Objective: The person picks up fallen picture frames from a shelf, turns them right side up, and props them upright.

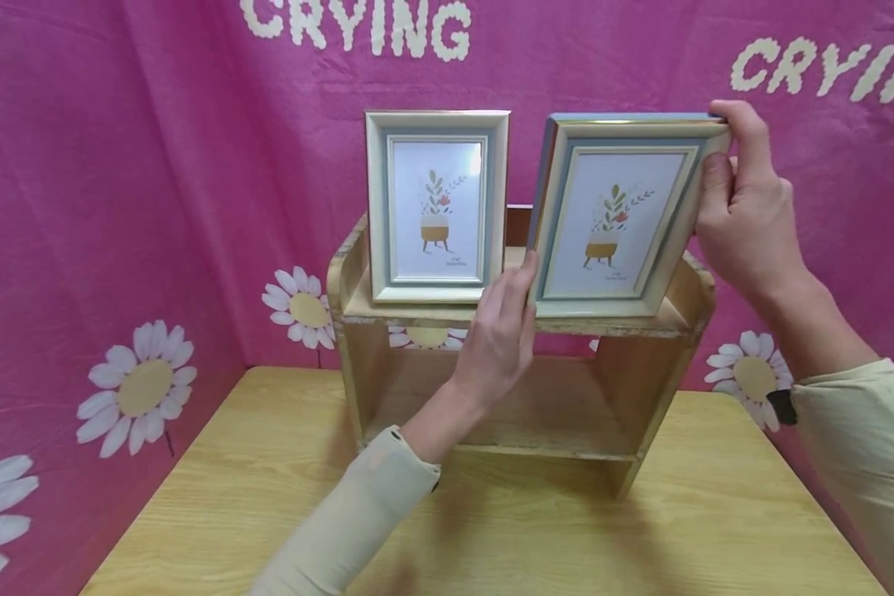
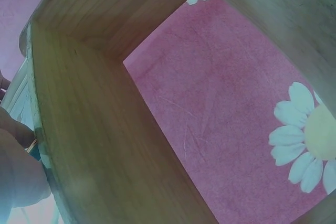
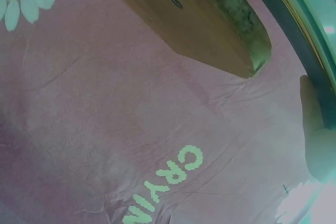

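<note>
Picture frame (image 1: 617,219) tilted over the right of the wooden shelf (image 1: 551,406): our right hand (image 1: 752,215) pinches its corner, our left hand (image 1: 495,335), fingers straight, touches its edge, presumably steadying it.

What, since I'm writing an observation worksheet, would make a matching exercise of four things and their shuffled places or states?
1. Left cream rectangular picture frame
2. Right cream rectangular picture frame
3. Two-tier pale wooden shelf
4. Pink daisy-print cloth

A. Stands on the yellowish wooden table
B. Shows bright glare on its picture
C. Hangs behind the shelf
D. Gripped near an upper corner by the bare right hand

Pairs: 1-B; 2-D; 3-A; 4-C
</note>
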`<control>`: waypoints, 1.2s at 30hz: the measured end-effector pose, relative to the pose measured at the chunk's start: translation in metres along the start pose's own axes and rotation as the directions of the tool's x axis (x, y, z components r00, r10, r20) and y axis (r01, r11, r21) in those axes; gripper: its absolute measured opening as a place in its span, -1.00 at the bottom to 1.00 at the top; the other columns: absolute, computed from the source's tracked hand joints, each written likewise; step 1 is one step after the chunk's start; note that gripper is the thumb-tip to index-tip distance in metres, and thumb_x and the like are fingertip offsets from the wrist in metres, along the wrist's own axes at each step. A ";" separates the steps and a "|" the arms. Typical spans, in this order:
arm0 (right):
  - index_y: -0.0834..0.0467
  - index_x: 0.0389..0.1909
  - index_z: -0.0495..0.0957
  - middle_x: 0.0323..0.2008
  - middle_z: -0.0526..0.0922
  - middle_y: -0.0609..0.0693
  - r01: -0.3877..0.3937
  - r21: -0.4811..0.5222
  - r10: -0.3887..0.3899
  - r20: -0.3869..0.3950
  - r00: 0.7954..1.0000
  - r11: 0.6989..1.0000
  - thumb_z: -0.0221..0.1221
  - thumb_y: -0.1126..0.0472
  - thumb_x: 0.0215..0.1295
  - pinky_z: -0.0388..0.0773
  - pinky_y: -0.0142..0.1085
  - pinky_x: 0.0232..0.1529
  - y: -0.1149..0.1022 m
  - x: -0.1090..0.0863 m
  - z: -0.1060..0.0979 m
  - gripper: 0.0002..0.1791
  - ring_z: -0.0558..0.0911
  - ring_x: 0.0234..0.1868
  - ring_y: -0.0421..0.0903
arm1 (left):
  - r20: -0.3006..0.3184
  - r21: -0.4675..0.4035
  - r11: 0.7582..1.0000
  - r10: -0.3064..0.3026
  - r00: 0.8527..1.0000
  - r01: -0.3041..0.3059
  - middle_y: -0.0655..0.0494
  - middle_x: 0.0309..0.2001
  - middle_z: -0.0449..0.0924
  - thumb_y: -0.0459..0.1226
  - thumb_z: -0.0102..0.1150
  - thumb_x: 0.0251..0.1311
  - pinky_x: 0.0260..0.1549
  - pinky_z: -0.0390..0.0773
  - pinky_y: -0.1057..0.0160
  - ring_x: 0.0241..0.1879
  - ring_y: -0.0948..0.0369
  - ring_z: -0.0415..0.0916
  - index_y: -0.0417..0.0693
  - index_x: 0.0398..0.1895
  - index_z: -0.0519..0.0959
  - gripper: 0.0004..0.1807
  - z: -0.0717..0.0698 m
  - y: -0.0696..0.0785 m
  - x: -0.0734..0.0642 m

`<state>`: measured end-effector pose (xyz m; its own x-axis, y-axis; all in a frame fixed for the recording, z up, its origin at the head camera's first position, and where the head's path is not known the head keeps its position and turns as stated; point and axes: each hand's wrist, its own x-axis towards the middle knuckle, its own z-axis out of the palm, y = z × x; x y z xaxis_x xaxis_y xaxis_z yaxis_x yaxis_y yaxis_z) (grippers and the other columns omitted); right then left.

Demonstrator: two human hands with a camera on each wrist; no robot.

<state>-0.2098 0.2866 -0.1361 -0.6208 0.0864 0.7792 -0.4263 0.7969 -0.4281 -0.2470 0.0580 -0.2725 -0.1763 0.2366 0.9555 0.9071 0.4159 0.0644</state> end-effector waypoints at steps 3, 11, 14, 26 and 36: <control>-0.23 0.43 0.20 -0.55 0.33 -0.09 0.011 -0.027 -0.012 -0.022 1.000 1.000 -0.19 -0.05 0.55 0.26 -0.46 -0.50 0.001 -0.001 0.003 -0.53 0.34 -0.59 -0.29 | -0.002 0.004 1.000 -0.004 1.000 0.004 -0.25 0.00 0.51 -0.59 0.05 0.24 0.21 0.49 0.23 0.01 -0.08 0.52 -0.41 0.35 0.21 -0.41 0.000 0.000 -0.002; -0.21 0.41 0.23 -0.58 0.38 -0.20 0.023 -0.006 -0.023 -0.028 0.999 1.000 -0.16 -0.02 0.55 0.31 -0.59 -0.56 0.000 -0.002 0.005 -0.54 0.38 -0.64 -0.40 | -0.011 0.018 1.000 -0.018 1.000 0.019 -0.27 0.05 0.50 -0.59 0.05 0.25 0.28 0.44 0.20 0.08 -0.12 0.50 -0.39 0.37 0.21 -0.40 0.000 0.000 -0.006; -0.21 0.40 0.25 -0.60 0.39 -0.21 0.026 0.002 -0.026 -0.030 0.999 1.000 -0.15 -0.02 0.55 0.32 -0.59 -0.56 0.000 0.000 0.006 -0.55 0.39 -0.65 -0.41 | -0.015 0.019 1.000 -0.016 1.000 0.016 -0.26 0.03 0.50 -0.58 0.04 0.26 0.24 0.47 0.20 0.05 -0.10 0.50 -0.39 0.37 0.20 -0.41 -0.001 0.000 -0.006; -0.19 0.38 0.28 -0.60 0.38 -0.36 0.004 0.020 -0.003 -0.072 0.997 1.000 -0.13 -0.06 0.53 0.27 -0.35 -0.41 0.006 0.006 0.013 -0.55 0.37 -0.62 -0.39 | -0.024 0.029 1.000 0.008 1.000 -0.007 -0.21 -0.06 0.48 -0.53 0.07 0.29 0.06 0.57 0.21 -0.11 -0.03 0.49 -0.37 0.38 0.19 -0.41 0.002 0.001 -0.005; -0.20 0.38 0.27 -0.63 0.39 -0.38 -0.024 0.043 0.027 -0.064 0.998 0.999 -0.12 -0.07 0.53 0.31 -0.38 -0.40 0.009 0.010 0.014 -0.55 0.41 -0.62 -0.42 | -0.032 0.036 0.999 0.002 0.999 0.000 -0.23 -0.04 0.48 -0.51 0.07 0.31 0.05 0.59 0.23 -0.08 -0.05 0.49 -0.34 0.37 0.23 -0.43 0.005 0.003 -0.005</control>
<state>-0.2288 0.2864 -0.1384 -0.5888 0.1462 0.7950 -0.4392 0.7679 -0.4664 -0.2458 0.0624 -0.2783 -0.1624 0.2088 0.9644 0.8928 0.4472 0.0536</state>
